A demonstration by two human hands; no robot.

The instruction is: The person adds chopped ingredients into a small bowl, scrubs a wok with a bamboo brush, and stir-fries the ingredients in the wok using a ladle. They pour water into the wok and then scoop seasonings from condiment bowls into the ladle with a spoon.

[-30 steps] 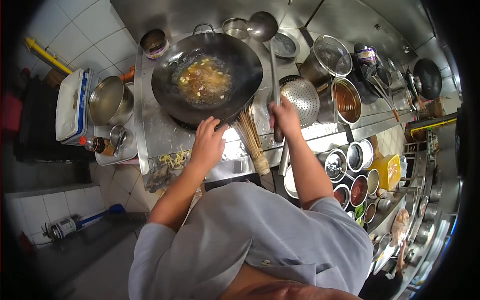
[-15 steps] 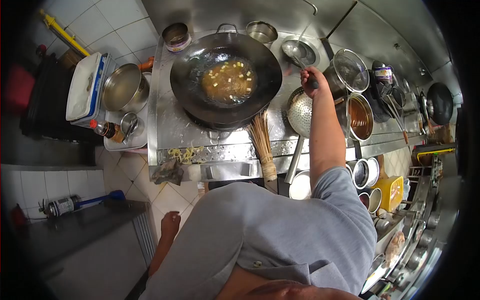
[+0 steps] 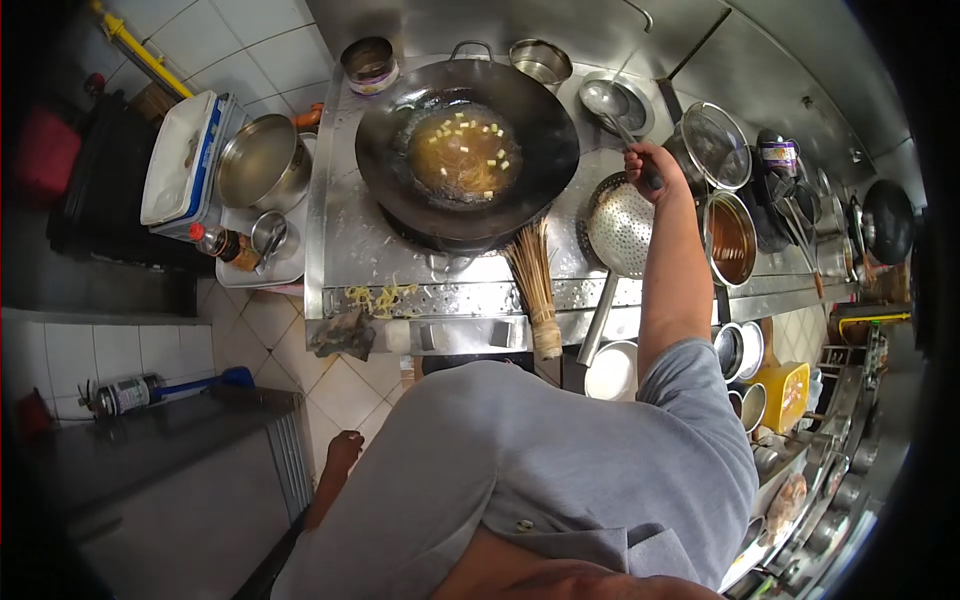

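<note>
My right hand (image 3: 655,172) is closed around the handle of a metal ladle (image 3: 604,98). The ladle's bowl is over a round metal container (image 3: 632,108) at the back of the stove, below a thin curved spout (image 3: 640,16). Left of it stands a large black wok (image 3: 375,165) with brownish liquid (image 3: 462,155) and pale cubes in it. Beside my right forearm lies a perforated strainer (image 3: 620,228), handle toward me. My left hand (image 3: 345,450) hangs low at my side, fingers curled, with nothing visible in it.
A bamboo wok brush (image 3: 535,290) leans over the stove's front edge beside yellowish scraps (image 3: 380,298) and a rag (image 3: 342,332). At left are a steel pot (image 3: 262,165) and a sauce bottle (image 3: 222,245). A pot of reddish-brown liquid (image 3: 732,240) stands right of my arm.
The whole view has shifted slightly, so the stove appears a little further right. My right hand still grips the ladle, its bowl still over the round container. The left hand remains low.
</note>
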